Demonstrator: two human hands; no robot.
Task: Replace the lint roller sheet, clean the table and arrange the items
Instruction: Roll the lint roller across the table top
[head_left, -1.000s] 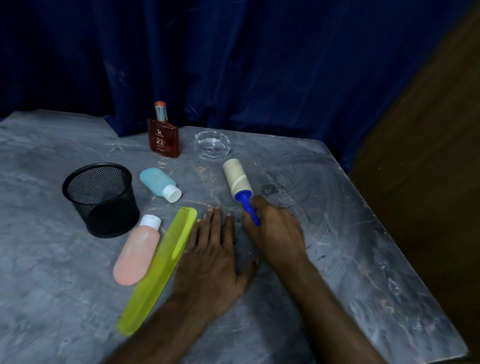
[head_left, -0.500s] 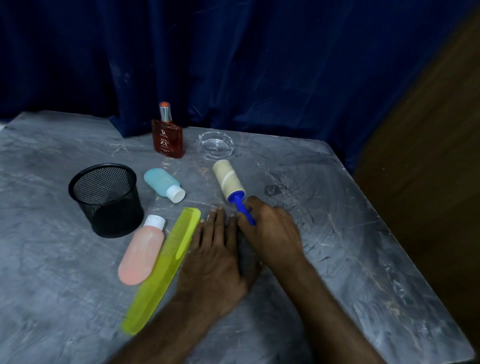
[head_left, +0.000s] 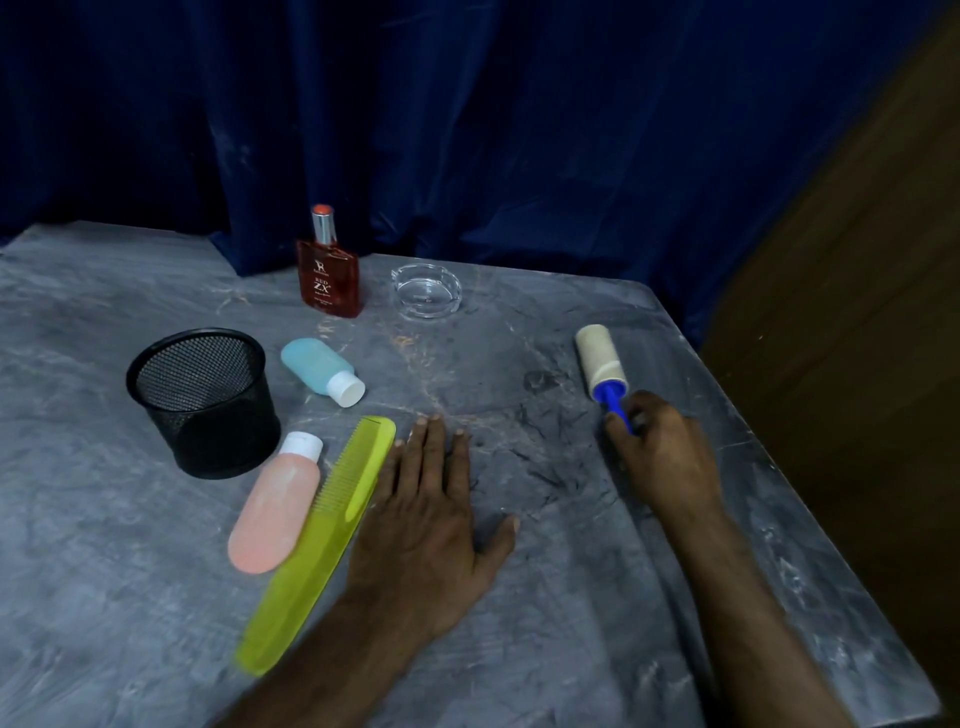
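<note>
My right hand (head_left: 662, 457) grips the blue handle of the lint roller (head_left: 602, 364), whose beige roll rests on the grey marbled table (head_left: 545, 597) near its right edge. My left hand (head_left: 423, 514) lies flat on the table, fingers spread, touching the right side of a yellow-green comb (head_left: 322, 540). Dark hairs and lint (head_left: 545, 467) are scattered on the surface between my hands. A pink bottle (head_left: 278, 506) lies left of the comb. A blue bottle (head_left: 319, 370) lies further back.
A black mesh cup (head_left: 205, 400) stands at the left. A red perfume bottle (head_left: 328, 275) and a clear glass ashtray (head_left: 426, 291) stand at the back by the dark blue curtain (head_left: 467, 130). The table's right edge (head_left: 810, 499) drops off beside my right hand.
My right hand has carried the lint roller rightward across the table, away from my left hand, uncovering the hair-strewn patch between them. My left hand stays flat by the comb.
</note>
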